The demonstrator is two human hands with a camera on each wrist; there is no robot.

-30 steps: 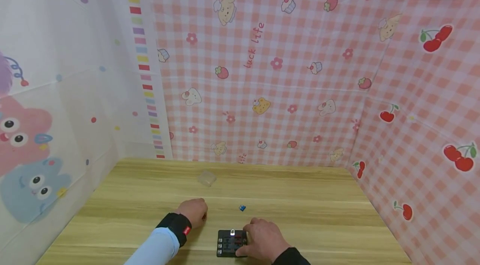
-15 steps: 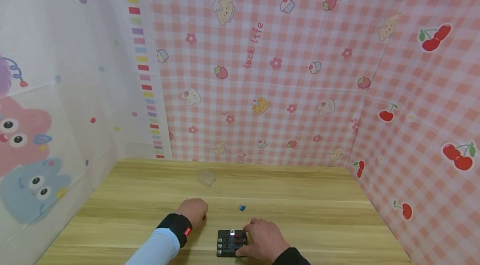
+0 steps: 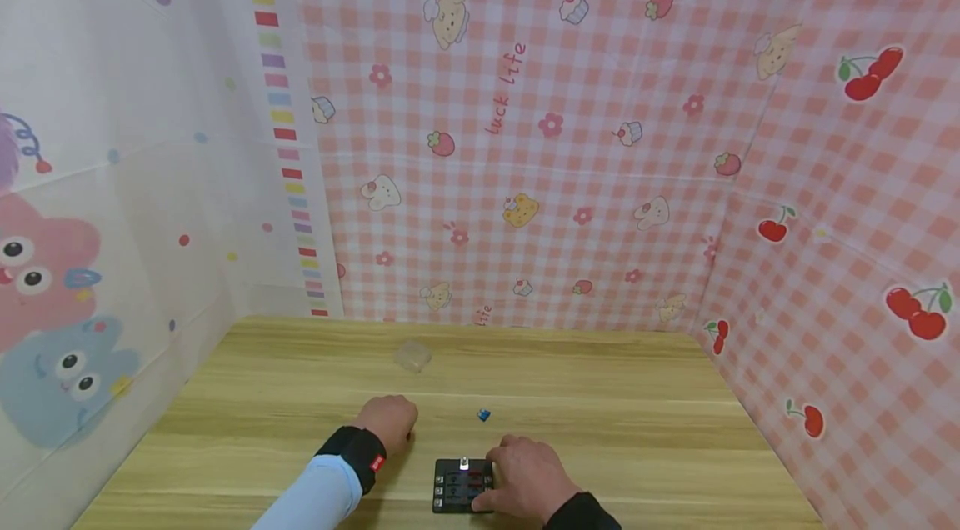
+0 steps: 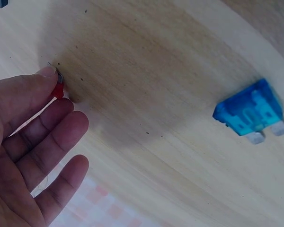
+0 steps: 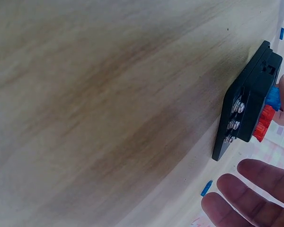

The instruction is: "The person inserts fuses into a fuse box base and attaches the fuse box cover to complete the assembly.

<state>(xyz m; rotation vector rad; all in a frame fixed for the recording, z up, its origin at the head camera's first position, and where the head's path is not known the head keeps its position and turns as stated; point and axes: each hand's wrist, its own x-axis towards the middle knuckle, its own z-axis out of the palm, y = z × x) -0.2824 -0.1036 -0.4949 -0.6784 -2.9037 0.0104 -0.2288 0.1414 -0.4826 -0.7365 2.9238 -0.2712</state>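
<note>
My left hand (image 3: 388,422) pinches a small red blade fuse (image 4: 59,90) between thumb and forefinger, just over the tabletop; its other fingers are spread in the left wrist view. A blue blade fuse (image 3: 483,414) lies on the wood between and beyond the hands; it is large in the left wrist view. The black fuse block (image 3: 453,487) lies flat, with my right hand (image 3: 528,480) over its right side. In the right wrist view, red fuses (image 5: 264,124) stand in it, and thumb and forefinger pinch another blue fuse (image 5: 273,98) beside them. The remaining fingers stay loose.
A clear plastic piece (image 3: 413,356) lies toward the back of the wooden table (image 3: 600,380). Patterned cloth (image 3: 525,138) hangs behind the table and along both sides. Metal screws (image 5: 237,107) line the block's edge.
</note>
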